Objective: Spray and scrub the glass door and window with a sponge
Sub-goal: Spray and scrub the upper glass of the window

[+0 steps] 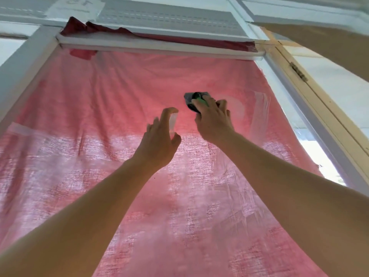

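Gripping one sponge point(196, 100) against glass door point(99, 92), right hand point(213, 121); left hand point(159, 143) grips one spray bottle point(173, 124).

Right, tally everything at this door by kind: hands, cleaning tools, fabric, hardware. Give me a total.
Hands: 2, the left hand and the right hand
Spray bottles: 1, the clear spray bottle in the left hand
Sponges: 1, the sponge under the right hand
Curtains: 1, the red curtain
Hinges: 1, the hinge
Total: 6

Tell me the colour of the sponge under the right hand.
The sponge is dark grey with a bright green part; head view.
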`<state>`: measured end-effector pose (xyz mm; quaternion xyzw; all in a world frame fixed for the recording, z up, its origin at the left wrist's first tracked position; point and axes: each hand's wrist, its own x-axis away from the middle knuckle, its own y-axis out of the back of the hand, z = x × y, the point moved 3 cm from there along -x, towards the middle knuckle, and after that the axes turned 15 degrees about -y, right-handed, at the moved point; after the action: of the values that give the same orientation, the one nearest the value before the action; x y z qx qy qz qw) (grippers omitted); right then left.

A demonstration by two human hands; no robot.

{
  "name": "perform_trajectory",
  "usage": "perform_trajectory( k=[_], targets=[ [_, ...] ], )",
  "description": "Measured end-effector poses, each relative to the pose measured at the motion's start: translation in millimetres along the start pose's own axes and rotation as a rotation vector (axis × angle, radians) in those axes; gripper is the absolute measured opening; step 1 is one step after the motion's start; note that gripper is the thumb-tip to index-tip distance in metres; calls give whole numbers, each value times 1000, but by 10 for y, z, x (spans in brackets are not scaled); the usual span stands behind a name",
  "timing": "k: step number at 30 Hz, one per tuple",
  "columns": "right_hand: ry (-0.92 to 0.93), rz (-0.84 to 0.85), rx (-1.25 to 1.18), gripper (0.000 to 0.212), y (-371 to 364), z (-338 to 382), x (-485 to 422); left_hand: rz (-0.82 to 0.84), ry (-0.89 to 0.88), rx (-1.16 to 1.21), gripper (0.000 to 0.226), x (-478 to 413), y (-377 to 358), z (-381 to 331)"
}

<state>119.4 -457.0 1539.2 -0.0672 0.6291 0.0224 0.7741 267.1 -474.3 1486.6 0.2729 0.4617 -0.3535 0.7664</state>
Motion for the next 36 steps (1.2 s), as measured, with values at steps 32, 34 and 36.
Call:
perform_trajectory(
  k=[32,34,36],
  targets=[
    [71,-47,-163,39,62,-391,-822,48,60,-90,52,-268,-291,-235],
    [203,13,-172,40,49,-213,-643,46,77,-89,52,-281,-307,-247],
    [308,33,-172,42,29,-163,-467,36,94,-89,53,-307,-346,-276]
  ],
)
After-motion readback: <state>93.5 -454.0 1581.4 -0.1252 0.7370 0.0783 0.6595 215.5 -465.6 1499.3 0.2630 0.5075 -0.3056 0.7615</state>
